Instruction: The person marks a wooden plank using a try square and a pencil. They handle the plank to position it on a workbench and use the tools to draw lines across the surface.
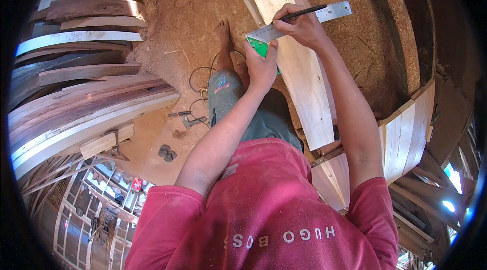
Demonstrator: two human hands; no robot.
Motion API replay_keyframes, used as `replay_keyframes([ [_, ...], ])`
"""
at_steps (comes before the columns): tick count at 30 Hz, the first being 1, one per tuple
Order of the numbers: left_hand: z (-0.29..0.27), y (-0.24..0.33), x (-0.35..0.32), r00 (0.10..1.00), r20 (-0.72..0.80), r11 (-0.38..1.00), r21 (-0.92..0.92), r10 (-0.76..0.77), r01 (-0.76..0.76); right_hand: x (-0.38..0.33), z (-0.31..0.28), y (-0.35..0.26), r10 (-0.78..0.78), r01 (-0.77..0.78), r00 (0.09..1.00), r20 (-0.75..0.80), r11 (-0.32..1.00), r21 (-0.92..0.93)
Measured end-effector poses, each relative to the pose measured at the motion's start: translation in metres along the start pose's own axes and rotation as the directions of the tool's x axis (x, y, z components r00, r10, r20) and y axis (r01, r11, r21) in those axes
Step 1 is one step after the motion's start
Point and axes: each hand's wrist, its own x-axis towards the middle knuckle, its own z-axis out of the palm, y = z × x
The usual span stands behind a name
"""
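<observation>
A long pale wooden plank (307,95) runs from the top of the view down past my right side. Across it lies a try square with a green handle (259,46) and a steel ruled blade (335,11). My left hand (262,64) is closed around the green handle at the plank's left edge. In my right hand (303,27) is a slim black pen (304,13), gripped between thumb and fingers. This hand rests over the blade, and its fingers hide the pen's tip and part of the ruled edge.
Stacked boards (91,102) fill the left side. On the dusty floor lie a clamp-like tool (193,122), a cable (195,79) and small dark objects (167,153). More planks (401,143) stand at the right. A metal rack (109,194) is at the lower left.
</observation>
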Motion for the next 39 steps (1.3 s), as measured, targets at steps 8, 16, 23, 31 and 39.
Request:
replay_keyframes([
  [8,0.0,-0.005,0.002,1.0,-0.004,1.0,0.023,-0.001,0.001,0.001,0.0,0.003,0.012,-0.012,1.0,0.022,1.0,-0.006],
  [16,0.0,0.0,0.0,1.0,0.008,1.0,-0.013,0.005,-0.004,0.0,-0.001,0.002,-0.006,0.007,1.0,0.026,0.999,-0.035],
  [23,-0.001,0.003,0.002,1.0,-0.001,1.0,0.001,-0.021,0.021,-0.005,0.003,-0.003,0.133,-0.093,0.983,-0.126,0.955,0.282],
  [31,-0.04,0.011,0.051,0.998,0.05,0.995,-0.085,-0.042,0.046,-0.022,-0.019,-0.003,-0.253,0.059,0.772,-0.583,0.942,-0.331],
  [39,-0.067,0.077,0.166,0.975,0.053,0.976,-0.039,0.215,-0.213,0.021,-0.024,-0.021,-0.386,0.107,0.716,-0.581,0.884,-0.455],
])
